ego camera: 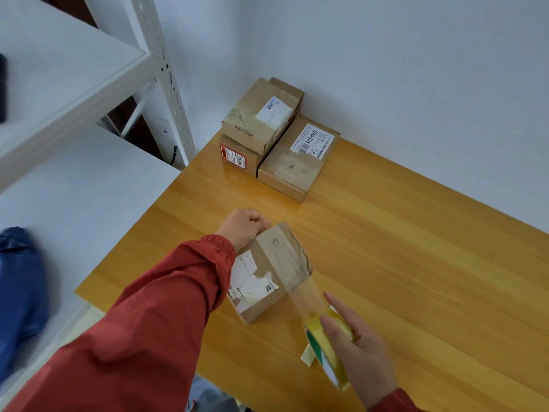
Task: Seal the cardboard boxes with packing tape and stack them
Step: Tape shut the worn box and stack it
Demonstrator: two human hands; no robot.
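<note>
box (267,272): near-left area of bench (416,263) | left hand (242,230): fingers curled over box's far corner | right hand (359,352): grips tape roll (329,346) beside box, tape strip (306,292) stretched from box to roll | far corner: top box (261,114) stacked on lower box (237,157), flat box (300,156) just beside

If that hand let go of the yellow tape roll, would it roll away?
Probably not far. The tape roll is round, so it may roll on the smooth table, but its strip is stuck to the box, likely tethering it.
</note>
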